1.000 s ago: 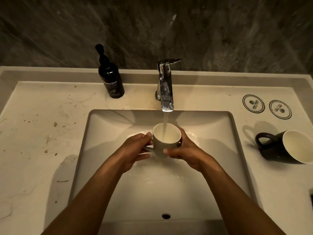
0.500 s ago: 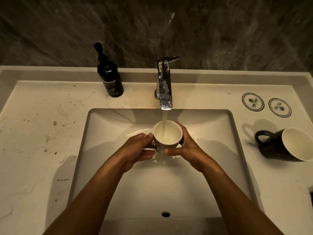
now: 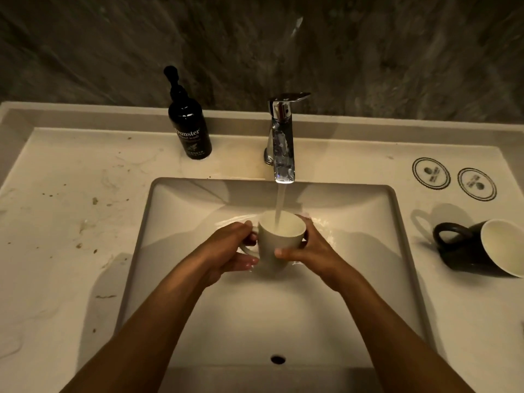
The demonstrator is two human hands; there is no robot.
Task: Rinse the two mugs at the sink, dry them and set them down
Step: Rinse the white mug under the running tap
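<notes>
Over the middle of the basin [image 3: 198, 279], under the tap [image 3: 282, 143]: both hands wrapped round a pale mug [image 3: 279, 239], held upright with its mouth up. Left hand [image 3: 226, 252] closed on the handle side, fingers curled through and under the handle, fingertips wet and shining. Right hand [image 3: 309, 251] clasped round the opposite wall, thumb laid across the near face, fingers hidden behind the far side. Both forearms bare, reaching in from the near edge and converging on the mug.

Straight into the open mouth of the mug: a steady stream [image 3: 280, 205] from the chrome spout, lever lifted at the top. Around the hands, on the basin floor, a thin sheet of wet with ripples spreading toward the right wall. Near the front wall of the basin, a small dark overflow hole [image 3: 278, 359].

On the counter [image 3: 71, 251] at the right edge, well apart from the hands: a dark mug [image 3: 465, 248] lying on its side, pale inside facing right and toward the viewer, handle pointing left, casting a shadow toward the back. Just behind it, near the back right corner, two round printed coasters [image 3: 431, 173] side by side, flat. At the back edge, left of the tap, an upright dark pump bottle [image 3: 189, 129] labelled hand wash. Across the left part of the counter, scattered brown specks and smears. Behind everything, a dark veined stone wall.
</notes>
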